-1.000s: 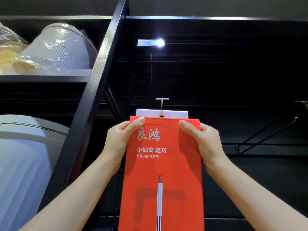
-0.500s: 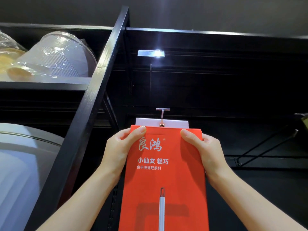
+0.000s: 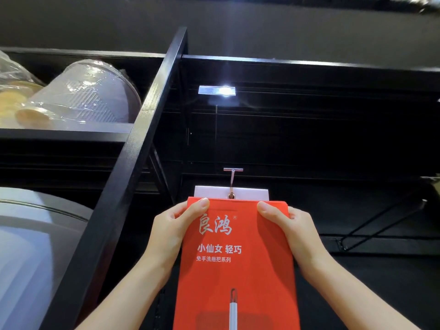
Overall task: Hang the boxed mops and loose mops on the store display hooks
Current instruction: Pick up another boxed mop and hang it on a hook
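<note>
Two hands grip one red mop box (image 3: 238, 270) at lower centre of the frame, the left hand (image 3: 172, 232) and right hand (image 3: 294, 232) each closed on an upper corner, thumbs on its printed front. The box's white tab (image 3: 252, 193) sits at one metal hook (image 3: 232, 184), the hook's tip at the tab's hole. A second hook (image 3: 381, 222), black, stands bare at right. At upper left, one black post (image 3: 142, 129) borders a shelf (image 3: 59, 134) holding two plastic-wrapped items (image 3: 90, 96).
</note>
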The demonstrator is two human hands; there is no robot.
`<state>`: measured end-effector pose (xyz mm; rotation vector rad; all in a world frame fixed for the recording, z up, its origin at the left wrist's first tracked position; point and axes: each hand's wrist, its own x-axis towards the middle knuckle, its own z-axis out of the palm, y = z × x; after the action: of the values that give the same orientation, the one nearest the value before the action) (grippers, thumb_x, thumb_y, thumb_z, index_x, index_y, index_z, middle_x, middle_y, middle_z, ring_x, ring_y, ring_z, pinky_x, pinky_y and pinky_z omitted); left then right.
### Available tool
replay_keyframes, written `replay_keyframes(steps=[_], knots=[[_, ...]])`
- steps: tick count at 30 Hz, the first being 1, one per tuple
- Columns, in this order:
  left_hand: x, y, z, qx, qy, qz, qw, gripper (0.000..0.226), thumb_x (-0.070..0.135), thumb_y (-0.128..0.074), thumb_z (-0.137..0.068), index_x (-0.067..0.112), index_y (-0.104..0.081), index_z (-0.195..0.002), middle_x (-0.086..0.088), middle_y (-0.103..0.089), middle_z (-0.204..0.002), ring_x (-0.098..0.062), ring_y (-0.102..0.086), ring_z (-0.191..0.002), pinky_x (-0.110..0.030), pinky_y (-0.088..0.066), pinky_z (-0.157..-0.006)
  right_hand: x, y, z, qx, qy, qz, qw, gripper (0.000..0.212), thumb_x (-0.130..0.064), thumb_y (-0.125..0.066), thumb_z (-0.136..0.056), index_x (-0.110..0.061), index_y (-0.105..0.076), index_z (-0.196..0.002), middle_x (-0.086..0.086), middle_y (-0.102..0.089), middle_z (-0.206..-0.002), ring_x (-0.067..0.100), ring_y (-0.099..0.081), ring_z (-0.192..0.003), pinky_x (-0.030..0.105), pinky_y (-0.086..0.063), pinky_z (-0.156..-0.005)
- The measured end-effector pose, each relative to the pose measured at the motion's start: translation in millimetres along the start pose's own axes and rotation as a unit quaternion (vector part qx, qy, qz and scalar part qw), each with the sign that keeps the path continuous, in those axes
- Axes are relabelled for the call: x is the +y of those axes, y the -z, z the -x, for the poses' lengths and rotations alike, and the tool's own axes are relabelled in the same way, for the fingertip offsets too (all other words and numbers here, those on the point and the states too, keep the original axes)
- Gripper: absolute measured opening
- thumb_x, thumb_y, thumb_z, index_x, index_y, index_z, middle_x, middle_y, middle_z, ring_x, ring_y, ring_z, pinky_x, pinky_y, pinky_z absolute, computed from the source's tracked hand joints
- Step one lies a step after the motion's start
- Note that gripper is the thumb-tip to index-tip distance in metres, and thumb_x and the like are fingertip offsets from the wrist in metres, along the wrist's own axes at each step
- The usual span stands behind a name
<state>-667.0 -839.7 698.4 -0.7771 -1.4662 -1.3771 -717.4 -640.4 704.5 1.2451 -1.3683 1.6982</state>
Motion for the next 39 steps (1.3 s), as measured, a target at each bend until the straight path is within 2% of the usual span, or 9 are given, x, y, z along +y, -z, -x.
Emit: replay_keyframes(steps=[4, 8, 12, 17, 23, 30, 33, 36, 39], knots=[[-6, 0, 2, -0.003, 0.010, -0.003, 1.000, 0.047, 0.056, -0.073, -0.057, 0.017, -0.077, -0.083, -0.012, -0.077, -0.084, -0.028, -0.075, -0.075, -0.033, -0.059, -0.065, 4, 2, 2, -0.014, -0.005, 0.006, 1.000, 0.031, -0.045, -0.081, -0.063, -0.016, -0.075, -0.070, 0.007, -0.075, -0.072, 0.017, -0.071, -0.060, 0.020, -0.050, -0.048], [-14, -2, 4, 0.002, 0.018, -0.008, 1.000, 0.045, 0.056, -0.072, -0.058, 0.018, -0.077, -0.083, -0.011, -0.077, -0.085, -0.027, -0.075, -0.076, -0.035, -0.058, -0.068, 10, 4, 3, -0.023, -0.013, 0.007, 1.000, 0.032, -0.048, -0.073, -0.061, -0.018, -0.076, -0.072, 0.006, -0.076, -0.074, 0.017, -0.072, -0.062, 0.019, -0.051, -0.049], [-17, 0, 2, 0.005, 0.025, -0.022, 0.999, 0.047, 0.058, -0.071, -0.058, 0.018, -0.077, -0.082, -0.010, -0.077, -0.084, -0.026, -0.075, -0.075, -0.034, -0.057, -0.067, 18, 4, 0, -0.019, -0.020, 0.009, 1.000, 0.042, -0.049, -0.073, -0.059, -0.009, -0.074, -0.073, 0.009, -0.076, -0.074, 0.018, -0.072, -0.061, 0.021, -0.052, -0.049], [-21, 3, 1, 0.000, 0.039, -0.029, 0.999, 0.048, 0.060, -0.072, -0.058, 0.018, -0.077, -0.083, -0.010, -0.077, -0.085, -0.026, -0.075, -0.076, -0.034, -0.056, -0.068, 29, 2, -2, -0.020, -0.037, 0.003, 0.999, 0.043, -0.052, -0.073, -0.056, -0.011, -0.075, -0.070, 0.008, -0.076, -0.073, 0.017, -0.071, -0.059, 0.020, -0.052, -0.049], [-26, 4, -3, -0.003, 0.058, -0.036, 0.998, 0.043, 0.059, -0.071, -0.062, 0.020, -0.077, -0.080, -0.009, -0.077, -0.084, -0.025, -0.075, -0.075, -0.033, -0.056, -0.067, 38, 1, -6, -0.021, -0.052, 0.004, 0.998, 0.055, -0.055, -0.074, -0.052, -0.006, -0.074, -0.077, 0.010, -0.076, -0.077, 0.020, -0.073, -0.064, 0.022, -0.055, -0.052], [-37, 2, -3, 0.013, 0.067, -0.025, 0.997, 0.038, 0.053, -0.070, -0.065, 0.018, -0.075, -0.079, -0.008, -0.077, -0.082, -0.022, -0.075, -0.072, -0.026, -0.056, -0.061, 47, 1, -10, -0.022, -0.057, 0.016, 0.998, 0.052, -0.054, -0.073, -0.056, -0.007, -0.074, -0.078, 0.010, -0.076, -0.078, 0.023, -0.073, -0.067, 0.024, -0.056, -0.054], [-44, 1, -3, 0.018, 0.069, -0.013, 0.997, 0.041, 0.052, -0.069, -0.067, 0.015, -0.075, -0.085, -0.007, -0.077, -0.082, -0.021, -0.074, -0.072, -0.023, -0.056, -0.059, 51, 0, -12, -0.022, -0.060, 0.015, 0.998, 0.045, -0.051, -0.073, -0.057, -0.011, -0.076, -0.077, 0.009, -0.076, -0.078, 0.021, -0.073, -0.066, 0.021, -0.054, -0.051], [-52, -1, -5, 0.026, 0.077, -0.008, 0.997, 0.046, 0.052, -0.068, -0.067, 0.012, -0.074, -0.090, -0.008, -0.077, -0.083, -0.021, -0.074, -0.073, -0.024, -0.056, -0.059, 56, 0, -14, -0.023, -0.064, 0.016, 0.998, 0.042, -0.051, -0.074, -0.057, -0.013, -0.076, -0.073, 0.009, -0.076, -0.077, 0.020, -0.073, -0.065, 0.022, -0.054, -0.051], [-60, 0, -10, 0.033, 0.090, -0.006, 0.995, 0.042, 0.049, -0.068, -0.072, 0.011, -0.075, -0.089, -0.009, -0.077, -0.083, -0.023, -0.074, -0.073, -0.025, -0.057, -0.060, 62, -1, -18, -0.024, -0.071, 0.014, 0.997, 0.039, -0.051, -0.074, -0.056, -0.014, -0.076, -0.068, 0.009, -0.076, -0.075, 0.019, -0.072, -0.062, 0.022, -0.053, -0.051]])
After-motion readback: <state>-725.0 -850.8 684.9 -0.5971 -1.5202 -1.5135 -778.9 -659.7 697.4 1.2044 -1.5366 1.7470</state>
